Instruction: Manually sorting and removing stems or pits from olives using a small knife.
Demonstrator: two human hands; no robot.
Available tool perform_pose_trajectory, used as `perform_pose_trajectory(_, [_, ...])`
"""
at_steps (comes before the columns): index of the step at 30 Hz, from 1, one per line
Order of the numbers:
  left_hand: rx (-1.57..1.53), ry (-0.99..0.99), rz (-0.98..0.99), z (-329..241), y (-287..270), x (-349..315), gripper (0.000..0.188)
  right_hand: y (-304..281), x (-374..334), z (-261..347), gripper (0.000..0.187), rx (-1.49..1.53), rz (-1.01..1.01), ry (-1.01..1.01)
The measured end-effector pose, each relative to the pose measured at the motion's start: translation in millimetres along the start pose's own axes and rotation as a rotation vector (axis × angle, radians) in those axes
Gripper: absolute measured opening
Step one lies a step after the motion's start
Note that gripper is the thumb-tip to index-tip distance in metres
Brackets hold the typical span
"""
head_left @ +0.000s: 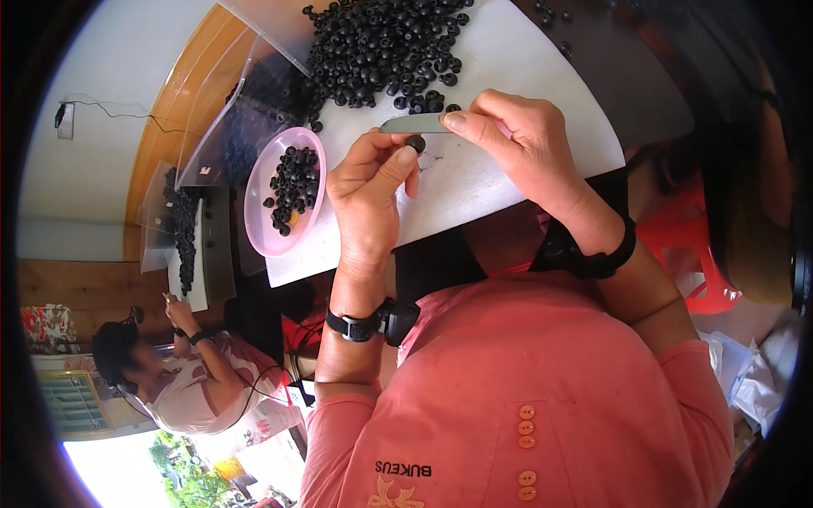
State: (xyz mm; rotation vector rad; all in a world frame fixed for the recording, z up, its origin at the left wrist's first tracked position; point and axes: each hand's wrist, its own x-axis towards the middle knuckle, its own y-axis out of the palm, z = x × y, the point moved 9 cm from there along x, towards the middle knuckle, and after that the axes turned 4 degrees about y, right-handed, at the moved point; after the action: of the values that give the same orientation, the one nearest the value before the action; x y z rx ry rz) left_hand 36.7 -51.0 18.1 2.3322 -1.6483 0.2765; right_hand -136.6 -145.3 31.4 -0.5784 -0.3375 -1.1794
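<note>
A small round black part [416, 143] is pinched between the thumb and fingers of my left hand [371, 190]. My right hand [527, 140] grips a knife, its handle mostly hidden in the fingers. The knife's flat metal blade [413, 124] points left, just above the black part and close to my left fingertips; whether it touches the part I cannot tell. Beyond both hands, a heap of similar black parts [373, 51] covers the far side of the white table [517, 63]. Left of my left hand, a pink bowl [256, 222] holds more of them and a small yellow piece.
Clear plastic panels [216, 135] stand along the table's left side. At the far left a co-worker [199, 381] works at another table with a similar black heap. A red plastic stool [690, 229] and white bags [758, 389] are at the right.
</note>
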Motion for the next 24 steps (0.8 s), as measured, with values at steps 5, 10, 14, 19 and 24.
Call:
perform_pose_trajectory(5, [-0.263, -0.072, -0.035, 14.4, 5.1, -6.3, 0.012, 3.9, 1.2, 4.7, 0.041, -0.074, 0.027, -0.021])
perform_pose_trajectory(10, [-0.321, -0.1, -0.055, 18.3, 11.4, -8.1, 0.012, 4.4, 1.0, 6.3, 0.041, -0.127, 0.029, -0.033])
perform_pose_trajectory(14, [-0.367, -0.092, -0.049, 20.4, 10.6, -8.4, 0.012, 5.4, 0.3, 7.0, 0.042, -0.144, 0.031, -0.047])
perform_pose_trajectory(19, [-0.356, -0.084, -0.063, 18.8, 13.9, -10.2, 0.015, 6.0, -0.1, 6.5, 0.043, -0.148, 0.022, -0.056])
perform_pose_trajectory(24, [-0.336, -0.085, -0.069, 19.4, 14.5, -10.3, 0.018, 6.0, 0.5, 10.0, 0.045, -0.173, 0.021, -0.089])
